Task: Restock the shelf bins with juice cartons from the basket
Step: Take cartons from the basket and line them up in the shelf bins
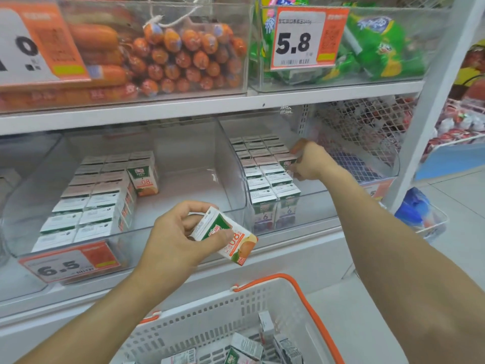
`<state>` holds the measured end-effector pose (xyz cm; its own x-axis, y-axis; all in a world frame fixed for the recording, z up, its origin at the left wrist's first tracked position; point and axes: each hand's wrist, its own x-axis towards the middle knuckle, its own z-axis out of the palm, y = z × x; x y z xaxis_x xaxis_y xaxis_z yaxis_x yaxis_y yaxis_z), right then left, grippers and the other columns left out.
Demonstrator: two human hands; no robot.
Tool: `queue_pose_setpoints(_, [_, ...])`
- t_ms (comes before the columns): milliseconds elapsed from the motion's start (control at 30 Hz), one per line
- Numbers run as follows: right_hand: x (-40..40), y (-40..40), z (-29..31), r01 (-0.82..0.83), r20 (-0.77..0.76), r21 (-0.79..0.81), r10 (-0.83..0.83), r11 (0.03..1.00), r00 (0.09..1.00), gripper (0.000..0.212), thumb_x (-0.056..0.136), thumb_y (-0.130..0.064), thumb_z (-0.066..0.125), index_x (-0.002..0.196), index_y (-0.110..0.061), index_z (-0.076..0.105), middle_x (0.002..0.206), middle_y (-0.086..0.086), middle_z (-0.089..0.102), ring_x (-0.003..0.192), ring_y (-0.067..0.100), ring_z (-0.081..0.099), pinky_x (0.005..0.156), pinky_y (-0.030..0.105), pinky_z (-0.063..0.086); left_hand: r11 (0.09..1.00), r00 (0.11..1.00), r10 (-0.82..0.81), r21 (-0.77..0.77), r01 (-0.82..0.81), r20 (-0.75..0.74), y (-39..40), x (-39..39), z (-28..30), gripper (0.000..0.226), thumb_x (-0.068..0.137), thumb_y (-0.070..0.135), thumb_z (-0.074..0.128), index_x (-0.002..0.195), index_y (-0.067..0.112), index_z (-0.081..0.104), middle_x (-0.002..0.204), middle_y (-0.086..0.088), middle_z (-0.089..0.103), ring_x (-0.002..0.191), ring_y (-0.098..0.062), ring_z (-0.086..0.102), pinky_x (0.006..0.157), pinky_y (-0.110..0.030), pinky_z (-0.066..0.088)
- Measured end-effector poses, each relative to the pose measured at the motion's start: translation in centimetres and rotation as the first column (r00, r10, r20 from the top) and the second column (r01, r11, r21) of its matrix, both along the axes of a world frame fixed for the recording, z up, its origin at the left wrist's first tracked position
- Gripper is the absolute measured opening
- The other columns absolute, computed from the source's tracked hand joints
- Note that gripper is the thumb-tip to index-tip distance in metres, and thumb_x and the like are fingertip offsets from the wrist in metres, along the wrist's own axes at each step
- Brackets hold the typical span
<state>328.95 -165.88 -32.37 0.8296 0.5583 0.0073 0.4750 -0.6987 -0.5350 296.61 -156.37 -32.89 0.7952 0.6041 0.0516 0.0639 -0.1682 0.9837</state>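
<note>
Carton (pixel 227 236) sits tilted in my left hand (pixel 174 239), thumb across its printed face and fingers curled round its top, held in front of the left bin (pixel 168 229) and above the basket (pixel 262 298). My right arm reaches into the right bin (pixel 328 190), where my right hand (pixel 308 161) pinches a standing carton (pixel 287 164) at the end of the rows there.
</note>
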Motion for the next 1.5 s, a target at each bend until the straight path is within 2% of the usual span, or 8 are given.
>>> queue_pose_setpoints(167, [-1.0, -1.7, 2.9, -0.06, 0.081, -0.101, 0.068, 0.993, 0.994, 0.042, 0.095, -0.014, 0.06, 0.136, -0.007, 0.054, 0.13, 0.019, 0.06, 0.116, 0.036, 0.058, 0.091, 0.034, 0.047, 0.997, 0.997, -0.076, -0.012, 0.077, 0.013, 0.5, -0.8, 0.8, 0.048, 0.06, 0.023, 0.082, 0.104, 0.017, 0.064, 0.089, -0.008, 0.077, 0.082, -0.026, 0.073, 0.074, -0.036, 0.057])
queue_pose_setpoints(367, [-6.9, -3.4, 8.2, -0.348, -0.1, -0.014, 0.345, 0.938, 0.933, 0.007, 0.089, -0.013, 0.072, 0.091, -0.006, 0.071, 0.08, 0.004, 0.073, 0.076, 0.023, 0.07, 0.063, 0.029, 0.054, 0.999, 0.998, -0.045, 0.004, 0.045, 0.035, 1.0, -2.1, 1.9, 0.034, 0.076, 0.006, 0.078, 0.108, 0.012, 0.068, 0.093, -0.003, 0.069, 0.058, -0.002, 0.061, 0.051, -0.011, 0.043])
queue_pose_setpoints(633, [-18.1, -0.4, 10.6, -0.738, -0.406, 0.146, 0.72, 0.659, 0.563, 0.062, 0.063, -0.011, 0.087, 0.119, -0.015, 0.059, 0.113, 0.014, 0.066, 0.088, 0.03, 0.068, 0.082, 0.042, 0.058, 0.996, 0.998, -0.004, 0.086, -0.001, 0.062, 2.0, -4.1, 3.0, 0.037, 0.078, 0.024, 0.075, 0.114, 0.019, 0.07, 0.088, 0.012, 0.07, 0.059, 0.001, 0.057, 0.058, -0.012, 0.045])
queue_pose_setpoints(767, [-21.7, 3.0, 9.0, -0.746, -0.216, 0.152, 0.759, 0.648, 0.615, 0.065, 0.067, -0.011, 0.09, 0.123, -0.021, 0.059, 0.108, 0.007, 0.062, 0.067, 0.011, 0.062, 0.065, 0.036, 0.059, 0.987, 0.989, 0.129, 0.085, -0.135, 0.073, 3.6, -5.7, 2.6, 0.06, 0.058, 0.049, 0.089, 0.111, 0.031, 0.066, 0.112, -0.003, 0.069, 0.091, -0.033, 0.068, 0.07, -0.029, 0.051])
queue_pose_setpoints(900, [-23.6, 5.3, 7.6, -0.704, -0.126, 0.237, 0.74, 0.669, 0.66, 0.047, 0.074, -0.009, 0.086, 0.114, -0.012, 0.062, 0.075, -0.006, 0.066, 0.059, 0.017, 0.064, 0.055, 0.027, 0.053, 0.95, 0.943, 0.293, 0.066, -0.306, 0.156, 5.2, -7.2, 3.0, 0.06, 0.063, 0.043, 0.078, 0.116, 0.021, 0.06, 0.107, -0.003, 0.071, 0.082, -0.015, 0.07, 0.065, -0.022, 0.053])
queue_pose_setpoints(1033, [-23.1, 8.8, 7.2, -0.624, 0.038, 0.275, 0.64, 0.731, 0.767, 0.038, 0.081, -0.011, 0.079, 0.112, -0.013, 0.057, 0.102, 0.005, 0.069, 0.079, 0.03, 0.07, 0.073, 0.043, 0.057, 0.838, 0.936, 0.324, 0.419, -0.35, 0.134, 7.7, -8.9, 3.0, 0.044, 0.083, 0.035, 0.075, 0.12, 0.022, 0.057, 0.108, 0.012, 0.061, 0.098, -0.004, 0.06, 0.084, -0.021, 0.047])
queue_pose_setpoints(1133, [-21.8, 12.1, 7.0, -0.558, 0.181, 0.139, 0.533, 0.818, 0.827, 0.047, 0.083, -0.015, 0.077, 0.122, -0.01, 0.053, 0.114, 0.002, 0.061, 0.095, 0.023, 0.06, 0.078, 0.027, 0.042, 0.68, 0.944, 0.331, 0.693, -0.239, 0.0, 9.4, -9.9, 1.5, 0.041, 0.078, 0.029, 0.08, 0.115, 0.024, 0.062, 0.111, 0.01, 0.053, 0.11, -0.014, 0.051, 0.098, -0.03, 0.04])
queue_pose_setpoints(1500, [-21.5, 22.1, 0.6, -0.393, 0.176, -0.087, 0.402, 0.915, 0.898, 0.046, 0.086, -0.006, 0.066, 0.127, -0.017, 0.049, 0.128, 0.016, 0.043, 0.103, 0.034, 0.06, 0.087, 0.027, 0.047, 0.62, 0.912, 0.394, 0.766, -0.168, -0.119, 10.6, -9.8, -0.7, 0.037, 0.082, 0.035, 0.075, 0.115, 0.023, 0.061, 0.119, 0.003, 0.051, 0.118, -0.02, 0.044, 0.101, -0.031, 0.033])
